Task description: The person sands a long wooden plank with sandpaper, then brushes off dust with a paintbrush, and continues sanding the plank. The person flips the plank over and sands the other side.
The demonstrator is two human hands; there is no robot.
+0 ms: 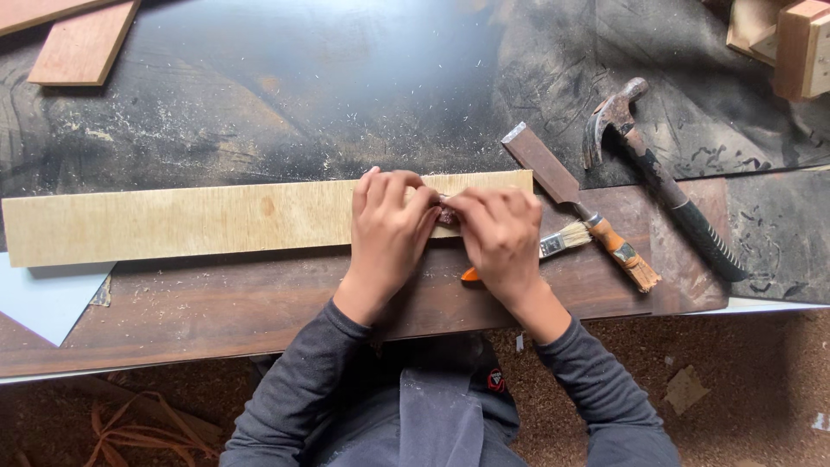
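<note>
A long pale plywood strip point(173, 220) lies flat across the dark workbench. My left hand point(386, 229) and my right hand point(497, 232) press together on its right end, fingers curled over a small reddish-brown piece point(446, 213), likely sandpaper, held between them. Most of that piece is hidden by my fingers. Under my right hand pokes the orange handle point(469, 276) of a paintbrush, its bristles point(571, 235) showing to the right.
A wide chisel point(575, 201) with a worn wooden handle and a claw hammer point(661, 173) lie right of the strip. Wood offcuts point(82, 45) sit at the back left, wooden blocks point(782, 39) at the back right. Sawdust covers the bench; a white sheet point(43, 298) pokes out left.
</note>
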